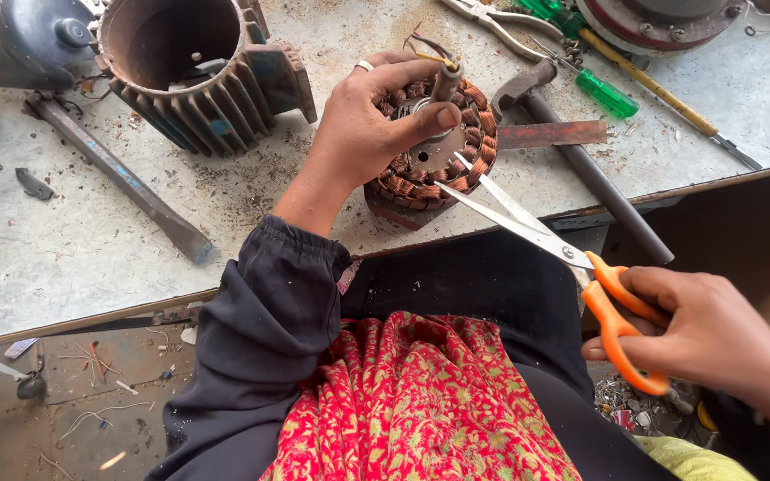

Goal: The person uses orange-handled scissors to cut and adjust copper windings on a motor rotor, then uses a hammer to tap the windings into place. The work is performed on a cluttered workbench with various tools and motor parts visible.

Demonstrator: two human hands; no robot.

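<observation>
1. The left hand (369, 116) grips the round copper-wound stator (434, 147) from above, thumb pressed on its metal centre and fingers curled over the far rim, holding it near the front edge of the grey workbench (64, 232).
2. The right hand (706, 334), at about 4 o'clock from the stator, is closed through the orange handles of the scissors (545, 236); the blades stand parted, tips at the coil's near rim.
3. A ribbed motor housing (198, 71) sits at 10 o'clock from the stator.
4. A hammer (581, 165) lies at 3 o'clock, a green screwdriver (603, 89) at 2 o'clock.
</observation>
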